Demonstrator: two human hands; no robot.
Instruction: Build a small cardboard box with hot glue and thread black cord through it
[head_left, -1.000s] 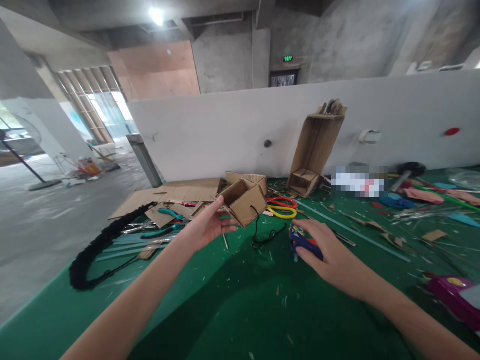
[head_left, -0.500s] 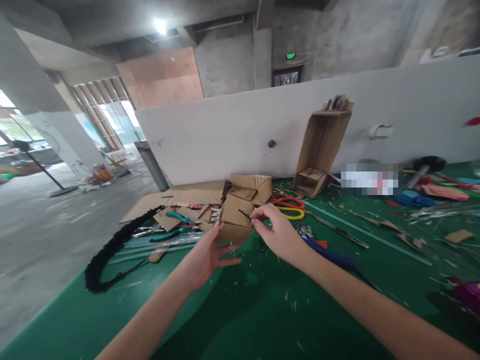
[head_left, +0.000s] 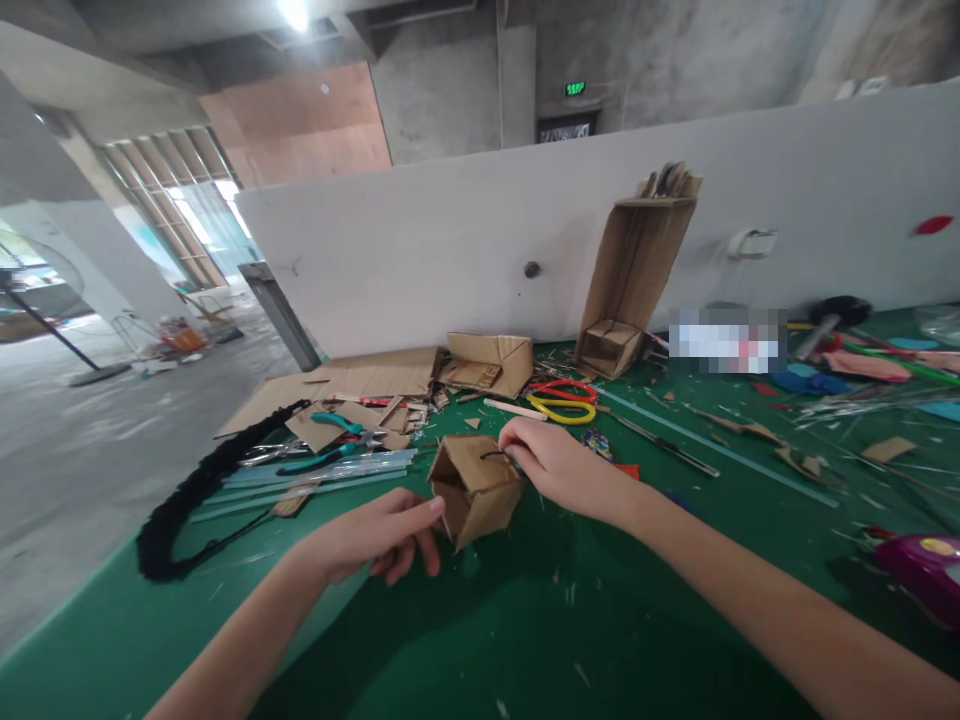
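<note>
A small cardboard box [head_left: 491, 512], tilted with an open side toward the lower left, is in front of me. From its top comes a short dark cord [head_left: 492, 455]. My right hand [head_left: 551, 460] pinches at the cord's end beside the box's upper right edge; its fingertips are partly hidden. To the left of the box is my left hand [head_left: 386, 535], its fingers apart and loosely bent. One fingertip is at the box's open edge, and whether it touches I cannot tell.
Teal-handled pliers [head_left: 337, 422], clear strips [head_left: 315, 480] and a black fuzzy strip [head_left: 169, 500] lie left. Behind are cardboard pieces [head_left: 382, 372] and red-and-yellow-handled scissors [head_left: 562, 408]. A tall cardboard box [head_left: 637, 260] stands by the white partition [head_left: 435, 240]. A purple object [head_left: 919, 570] lies right.
My left hand has moved off the box toward the lower left. The box has come lower and turned, so its open side now shows. My right hand stays at the cord.
</note>
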